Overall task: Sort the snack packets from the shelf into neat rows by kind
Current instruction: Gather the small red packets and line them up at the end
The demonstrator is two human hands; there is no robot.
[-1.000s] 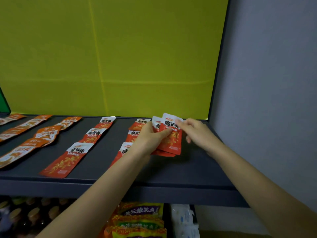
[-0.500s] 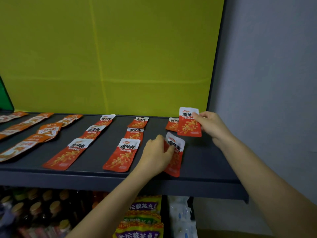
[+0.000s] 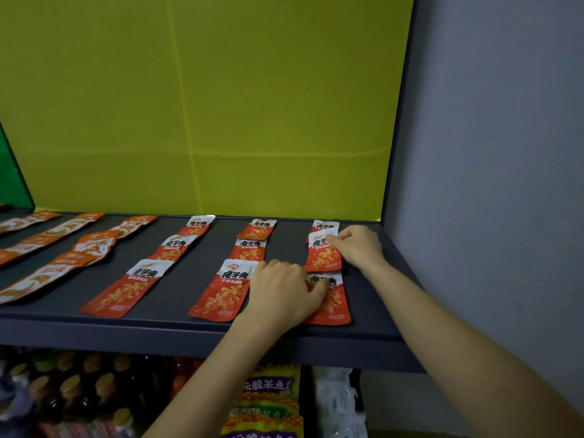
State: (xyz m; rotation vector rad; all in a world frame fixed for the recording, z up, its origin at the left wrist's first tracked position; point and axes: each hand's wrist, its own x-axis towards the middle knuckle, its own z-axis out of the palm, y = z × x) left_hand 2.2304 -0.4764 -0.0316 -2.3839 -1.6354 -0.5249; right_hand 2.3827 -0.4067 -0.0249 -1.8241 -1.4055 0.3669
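Observation:
Red snack packets lie in three columns on the dark shelf [image 3: 177, 298]. In the rightmost column, my left hand [image 3: 284, 290] grips the front red packet [image 3: 335, 306] at its upper left, fingers curled onto it. Just behind it lies the middle red packet [image 3: 322, 259], and my right hand [image 3: 358, 248] pinches its top right corner. A third red packet [image 3: 325, 225] lies at the back of that column, partly covered by the middle one. The middle column's front packet [image 3: 224, 289] sits just left of my left hand.
Orange packets [image 3: 63, 245] lie in looser rows at the shelf's left. A yellow-green panel backs the shelf, and a grey wall [image 3: 489, 184] closes its right end. Below the shelf stand capped bottles [image 3: 72, 387], bagged snacks [image 3: 268, 393] and a white pack [image 3: 338, 403].
My right hand brought its red packet down from the back onto the shelf, behind the front one. My left hand slid its packet right and forward into that column.

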